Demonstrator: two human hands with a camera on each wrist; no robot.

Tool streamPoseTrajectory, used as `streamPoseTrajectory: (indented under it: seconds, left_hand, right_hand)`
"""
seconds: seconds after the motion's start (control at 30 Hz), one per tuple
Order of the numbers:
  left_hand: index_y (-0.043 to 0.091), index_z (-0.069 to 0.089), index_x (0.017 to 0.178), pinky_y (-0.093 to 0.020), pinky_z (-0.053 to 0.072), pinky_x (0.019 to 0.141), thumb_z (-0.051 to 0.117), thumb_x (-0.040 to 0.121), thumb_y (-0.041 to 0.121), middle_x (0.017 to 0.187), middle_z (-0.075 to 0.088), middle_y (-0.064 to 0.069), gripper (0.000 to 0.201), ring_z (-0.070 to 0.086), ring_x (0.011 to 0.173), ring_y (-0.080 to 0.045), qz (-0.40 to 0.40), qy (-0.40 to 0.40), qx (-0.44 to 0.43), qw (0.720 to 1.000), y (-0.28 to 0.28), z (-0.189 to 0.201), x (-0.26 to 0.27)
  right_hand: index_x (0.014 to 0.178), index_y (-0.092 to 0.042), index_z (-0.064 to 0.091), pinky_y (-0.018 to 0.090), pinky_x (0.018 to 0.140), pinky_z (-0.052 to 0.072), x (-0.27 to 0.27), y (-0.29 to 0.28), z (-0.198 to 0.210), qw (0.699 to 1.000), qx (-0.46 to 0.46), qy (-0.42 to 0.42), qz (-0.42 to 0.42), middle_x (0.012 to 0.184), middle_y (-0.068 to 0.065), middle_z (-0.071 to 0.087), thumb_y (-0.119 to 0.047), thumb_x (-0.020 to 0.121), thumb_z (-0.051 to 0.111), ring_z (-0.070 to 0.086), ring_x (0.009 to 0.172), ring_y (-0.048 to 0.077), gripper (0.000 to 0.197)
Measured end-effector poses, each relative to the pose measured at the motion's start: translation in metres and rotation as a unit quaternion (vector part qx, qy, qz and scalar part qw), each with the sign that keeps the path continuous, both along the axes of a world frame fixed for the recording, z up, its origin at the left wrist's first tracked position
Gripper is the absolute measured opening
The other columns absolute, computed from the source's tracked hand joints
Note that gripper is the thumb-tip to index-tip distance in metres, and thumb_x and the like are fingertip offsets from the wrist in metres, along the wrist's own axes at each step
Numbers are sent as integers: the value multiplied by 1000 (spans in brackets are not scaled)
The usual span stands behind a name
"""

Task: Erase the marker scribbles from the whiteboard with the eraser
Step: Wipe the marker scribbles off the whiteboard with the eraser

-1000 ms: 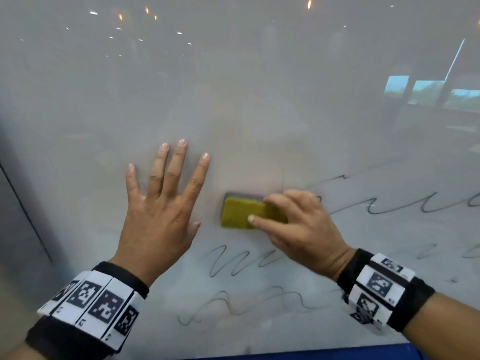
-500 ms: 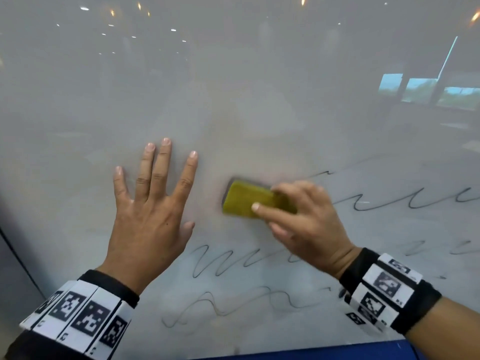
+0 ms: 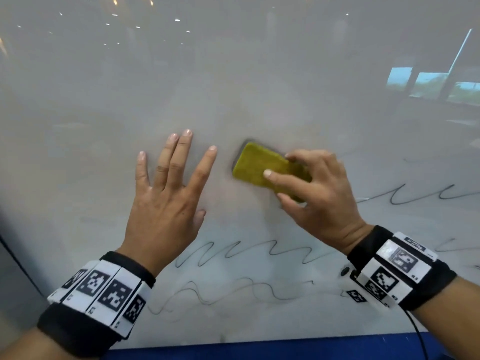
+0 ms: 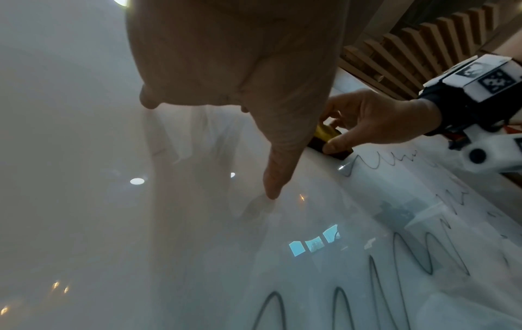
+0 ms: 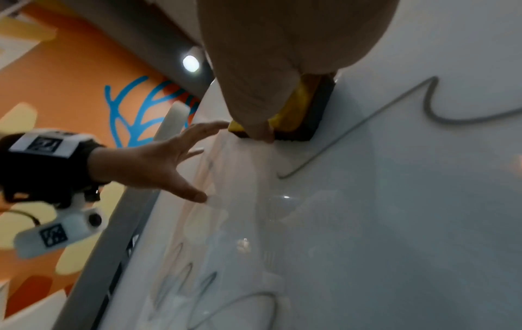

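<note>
Eraser (image 3: 262, 167), yellow on the back and dark on the felt side, pressed flat against whiteboard (image 3: 259, 74), tilted with its far end up and to the left, just right of the left index fingertip. Right hand (image 3: 319, 196) gripping it, fingers (image 3: 279, 176) curled over the yellow back and thumb on its lower edge. Left hand (image 3: 166, 201) spread wide, straight fingers fanned against the board, thumb tip touching the surface in the left wrist view. Marker scribbles (image 3: 246, 252) in wavy black lines below both hands, a fainter wavy line beneath those, and another wave running right from behind the right hand toward the board's right edge. Board area above and around the eraser smeared grey and hazy. Blue strip (image 3: 259, 349) along the board's bottom edge. Wristbands (image 3: 104, 289) with black-and-white square markers on both wrists
</note>
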State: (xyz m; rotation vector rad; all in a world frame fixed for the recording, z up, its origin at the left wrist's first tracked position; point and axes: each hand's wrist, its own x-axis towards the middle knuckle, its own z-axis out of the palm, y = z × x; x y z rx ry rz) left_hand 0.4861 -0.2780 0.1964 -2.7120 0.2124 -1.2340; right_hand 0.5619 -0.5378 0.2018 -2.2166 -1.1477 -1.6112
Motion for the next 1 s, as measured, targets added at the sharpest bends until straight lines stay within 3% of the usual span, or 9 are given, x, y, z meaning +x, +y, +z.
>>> streamPoseTrajectory:
  seconds: [0.1, 0.23, 0.3, 0.43, 0.5, 0.7, 0.87, 0.93, 1.0]
  left_hand:
    - [22, 21, 156, -69, 20, 111, 85, 61, 28, 162, 10, -18, 115, 11, 150, -35, 4, 6, 13, 1000, -5, 2, 1]
    - [21, 22, 156, -68, 20, 111, 84, 63, 29, 162, 11, -18, 112, 12, 150, -35, 10, 11, 23, 1000, -8, 2, 0]
    - [19, 22, 156, -68, 20, 111, 83, 64, 30, 162, 12, -18, 110, 12, 150, -35, 10, 11, 19, 1000, -10, 1, -1]
    - [15, 26, 154, -68, 21, 111, 83, 65, 37, 161, 13, -18, 108, 13, 150, -34, 9, 11, 13, 1000, -17, 3, -1]
    - [15, 27, 153, -68, 21, 111, 83, 65, 38, 161, 14, -18, 107, 14, 150, -34, 7, 8, 12, 1000, -21, 3, 1]
    - [20, 21, 156, -70, 22, 109, 83, 65, 32, 162, 11, -16, 111, 12, 150, -34, 9, 10, 27, 1000, -32, 6, 5]
    - [20, 22, 156, -70, 20, 110, 85, 61, 28, 163, 10, -16, 115, 10, 151, -33, 10, 13, 30, 999, -36, 7, 7]
    - [19, 22, 155, -70, 20, 110, 85, 61, 28, 163, 10, -16, 114, 9, 151, -33, 12, 14, 26, 999, -37, 6, 7]
    - [18, 22, 155, -70, 19, 111, 84, 63, 30, 163, 10, -17, 112, 9, 151, -32, 10, 13, 22, 1000, -39, 6, 7]
  right_hand:
    - [118, -30, 65, 49, 75, 48, -3, 7, -15, 999, 48, 2, -4, 116, 15, 64, -13, 79, 74, 54, 100, 37, 44]
    - [115, -29, 72, 43, 80, 45, -1, 4, -40, 993, -121, -11, 1, 115, 13, 67, -11, 75, 75, 55, 99, 35, 44]
    - [114, -29, 74, 42, 81, 45, 1, -3, -31, 990, -137, -19, 7, 114, 13, 68, -12, 79, 75, 53, 99, 33, 39]
    - [118, -30, 68, 48, 77, 49, 4, -18, 4, 1000, 3, -14, -3, 117, 16, 65, -15, 80, 75, 52, 100, 36, 42]
    - [120, -30, 63, 49, 75, 48, 4, -19, 2, 999, 40, -18, -9, 120, 14, 61, -14, 79, 75, 52, 101, 36, 46]
    - [119, -31, 65, 45, 83, 47, 4, -28, -31, 990, -137, -19, -2, 120, 10, 62, -12, 81, 73, 55, 101, 35, 43]
    - [117, -30, 70, 47, 78, 47, 5, -41, 4, 1000, -14, -20, -18, 117, 15, 66, -16, 83, 73, 52, 101, 35, 37]
    - [120, -30, 65, 50, 77, 48, 4, -39, -5, 999, 42, -10, -16, 119, 15, 62, -14, 81, 75, 53, 100, 37, 43]
    - [120, -30, 64, 50, 79, 49, 1, -33, -30, 999, 39, 1, -6, 119, 14, 60, -13, 78, 77, 56, 98, 40, 47]
